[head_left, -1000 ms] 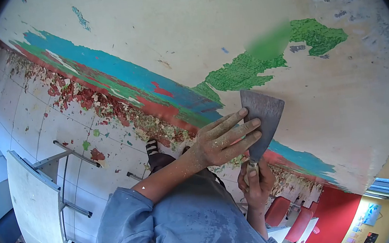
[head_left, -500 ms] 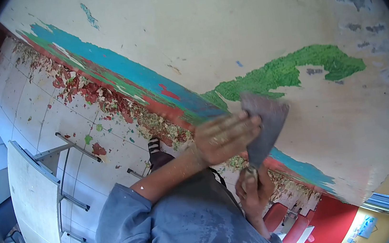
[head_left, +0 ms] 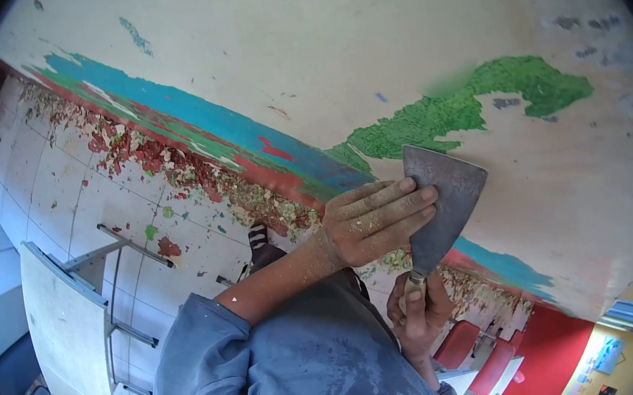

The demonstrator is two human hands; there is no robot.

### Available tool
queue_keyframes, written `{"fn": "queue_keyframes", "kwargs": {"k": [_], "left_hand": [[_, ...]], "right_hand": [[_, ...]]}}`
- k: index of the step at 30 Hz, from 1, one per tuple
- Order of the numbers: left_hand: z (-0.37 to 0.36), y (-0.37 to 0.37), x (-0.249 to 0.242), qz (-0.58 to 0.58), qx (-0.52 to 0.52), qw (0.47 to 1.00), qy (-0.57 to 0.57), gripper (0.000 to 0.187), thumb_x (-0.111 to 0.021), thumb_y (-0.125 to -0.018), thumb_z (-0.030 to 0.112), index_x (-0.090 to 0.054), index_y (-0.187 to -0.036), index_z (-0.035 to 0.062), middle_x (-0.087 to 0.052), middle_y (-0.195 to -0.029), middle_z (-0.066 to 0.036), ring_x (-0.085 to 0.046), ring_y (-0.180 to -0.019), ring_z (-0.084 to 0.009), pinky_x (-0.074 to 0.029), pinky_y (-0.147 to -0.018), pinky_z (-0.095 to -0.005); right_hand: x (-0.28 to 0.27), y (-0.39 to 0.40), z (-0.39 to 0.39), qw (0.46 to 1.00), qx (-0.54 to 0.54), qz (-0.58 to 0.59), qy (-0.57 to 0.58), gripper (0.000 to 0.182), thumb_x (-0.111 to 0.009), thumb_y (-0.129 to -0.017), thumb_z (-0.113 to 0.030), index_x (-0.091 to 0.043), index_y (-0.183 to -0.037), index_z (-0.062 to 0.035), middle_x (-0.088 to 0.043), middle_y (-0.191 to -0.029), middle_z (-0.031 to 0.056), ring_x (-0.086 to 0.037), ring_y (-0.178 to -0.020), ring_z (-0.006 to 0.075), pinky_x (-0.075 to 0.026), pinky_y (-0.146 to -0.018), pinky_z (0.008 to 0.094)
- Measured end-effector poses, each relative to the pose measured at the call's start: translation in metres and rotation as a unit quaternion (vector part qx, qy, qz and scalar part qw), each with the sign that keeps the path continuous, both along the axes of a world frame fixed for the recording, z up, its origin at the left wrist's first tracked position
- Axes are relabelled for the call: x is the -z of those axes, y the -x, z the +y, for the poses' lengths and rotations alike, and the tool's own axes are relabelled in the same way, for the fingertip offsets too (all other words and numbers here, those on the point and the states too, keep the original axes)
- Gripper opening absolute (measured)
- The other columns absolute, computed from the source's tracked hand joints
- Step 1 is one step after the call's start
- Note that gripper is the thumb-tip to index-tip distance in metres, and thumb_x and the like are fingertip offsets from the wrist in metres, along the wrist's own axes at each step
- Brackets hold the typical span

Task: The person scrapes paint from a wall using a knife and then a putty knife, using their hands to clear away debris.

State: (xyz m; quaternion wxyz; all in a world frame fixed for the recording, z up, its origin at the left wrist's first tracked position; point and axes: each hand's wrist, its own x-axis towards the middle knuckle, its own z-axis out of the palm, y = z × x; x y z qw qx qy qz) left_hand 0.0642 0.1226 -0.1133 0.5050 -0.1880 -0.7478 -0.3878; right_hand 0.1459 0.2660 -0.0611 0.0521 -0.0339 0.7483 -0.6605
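My right hand (head_left: 421, 312) is wrapped round the handle of a broad scraper (head_left: 446, 202), its thumb along the handle. The metal blade lies against the wall (head_left: 393, 48), its wide edge just below a rough green patch (head_left: 451, 112). My left hand (head_left: 383, 221) rests with its fingers stretched out and lying flat on the left part of the blade; its thumb is hidden. Dust and small flakes stick to its back. Blue, red and green paint layers (head_left: 197, 109) run along the wall's lower part.
Paint flakes (head_left: 160, 161) litter the tiled floor (head_left: 56, 176) along the wall's foot. A pale panel with metal legs (head_left: 71, 335) stands at the left. Red chairs (head_left: 458, 345) are at the lower right. A foot in a striped shoe or sandal (head_left: 259, 239) is near the flakes.
The scraper and both hands have shifted slightly right in the view. The blade, blurred before, now shows sharply. The view itself has shifted a little; both hands keep their places on the scraper.
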Motion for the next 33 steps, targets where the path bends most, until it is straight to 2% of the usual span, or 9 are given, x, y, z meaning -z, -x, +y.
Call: {"fn": "queue_keyframes", "kwargs": {"k": [2,5,13,17,20,28,30,32,33], "left_hand": [[0.0,0.0,-0.008,0.0,0.009,1.0,0.021,0.022,-0.067,-0.069,0.014,-0.064,-0.09,0.0093,-0.063,-0.102,-0.005,-0.06,-0.097,-0.019,-0.052,-0.079,-0.0313],[-0.008,0.006,-0.005,0.033,0.011,0.999,0.029,0.022,-0.06,-0.073,0.013,-0.064,-0.094,0.0081,-0.061,-0.108,-0.005,-0.058,-0.1,-0.0178,-0.051,-0.079,-0.0299],[0.008,-0.006,-0.01,-0.015,0.019,0.998,0.06,0.027,-0.059,-0.073,0.015,-0.063,-0.098,0.0087,-0.059,-0.112,-0.005,-0.056,-0.104,-0.021,-0.049,-0.083,-0.0327],[0.01,-0.012,-0.011,-0.02,0.048,0.996,0.068,0.029,-0.059,-0.073,0.018,-0.062,-0.101,0.0087,-0.055,-0.117,-0.006,-0.053,-0.109,-0.0243,-0.047,-0.087,-0.0356],[0.005,-0.009,-0.014,-0.024,0.043,0.996,0.069,0.031,-0.068,-0.067,0.017,-0.062,-0.096,0.0084,-0.059,-0.11,-0.008,-0.056,-0.104,-0.0274,-0.048,-0.085,-0.037],[-0.011,-0.01,-0.011,-0.039,-0.009,0.994,0.102,0.026,-0.063,-0.071,0.019,-0.063,-0.096,0.009,-0.058,-0.113,-0.006,-0.054,-0.107,-0.0257,-0.047,-0.086,-0.0371],[-0.022,-0.005,-0.02,-0.029,-0.048,0.994,0.093,0.019,-0.062,-0.074,0.018,-0.064,-0.089,0.0073,-0.06,-0.108,-0.007,-0.055,-0.105,-0.0275,-0.048,-0.085,-0.0374],[-0.048,0.006,-0.031,0.025,-0.073,0.993,0.091,0.029,-0.061,-0.077,0.023,-0.059,-0.1,0.0057,-0.057,-0.113,-0.011,-0.052,-0.107,-0.0352,-0.045,-0.087,-0.044],[-0.059,0.013,-0.036,0.039,-0.123,0.988,0.079,0.037,-0.06,-0.077,0.027,-0.055,-0.106,0.0052,-0.053,-0.117,-0.014,-0.048,-0.111,-0.0378,-0.041,-0.09,-0.0483]], "right_hand": [[0.0,0.0,0.004,1.0,-0.009,0.006,-0.01,0.035,-0.049,-0.088,-0.019,-0.047,-0.108,0.0093,-0.048,-0.058,0.0036,-0.039,-0.044,0.0061,-0.029,-0.041,0.02],[0.001,-0.002,-0.001,0.999,-0.027,0.014,-0.014,0.036,-0.048,-0.088,-0.02,-0.047,-0.109,0.0095,-0.047,-0.058,0.0034,-0.039,-0.044,0.0059,-0.029,-0.04,0.0199],[0.005,-0.002,0.021,1.0,-0.003,0.005,0.004,0.039,-0.049,-0.089,-0.025,-0.048,-0.11,0.0072,-0.047,-0.059,0.0022,-0.039,-0.045,0.0057,-0.03,-0.041,0.0199],[0.006,-0.001,0.028,1.0,-0.018,0.004,0.026,0.038,-0.049,-0.088,-0.023,-0.048,-0.112,0.0064,-0.047,-0.062,0.0018,-0.039,-0.045,0.0055,-0.03,-0.04,0.0197],[0.007,0.0,0.022,0.998,-0.02,-0.01,0.052,0.037,-0.049,-0.088,-0.021,-0.047,-0.114,0.0062,-0.048,-0.065,0.0024,-0.04,-0.046,0.0055,-0.031,-0.041,0.0196],[0.006,0.009,0.007,0.989,-0.045,-0.075,0.122,0.04,-0.05,-0.087,-0.017,-0.044,-0.121,0.0038,-0.05,-0.07,0.0029,-0.042,-0.051,0.0061,-0.033,-0.044,0.0191],[0.007,0.02,-0.008,0.991,-0.071,-0.031,0.106,0.042,-0.051,-0.087,-0.016,-0.043,-0.122,0.0039,-0.05,-0.07,0.0023,-0.042,-0.051,0.0062,-0.035,-0.045,0.0194],[-0.003,0.032,-0.032,0.991,-0.094,0.004,0.095,0.039,-0.053,-0.086,-0.018,-0.047,-0.115,0.0064,-0.051,-0.068,0.0022,-0.043,-0.051,0.0071,-0.036,-0.047,0.0193],[-0.006,0.034,-0.034,0.988,-0.084,0.081,0.099,0.037,-0.053,-0.086,-0.019,-0.048,-0.112,0.0065,-0.051,-0.066,0.0028,-0.043,-0.05,0.0073,-0.035,-0.046,0.0194]]}}
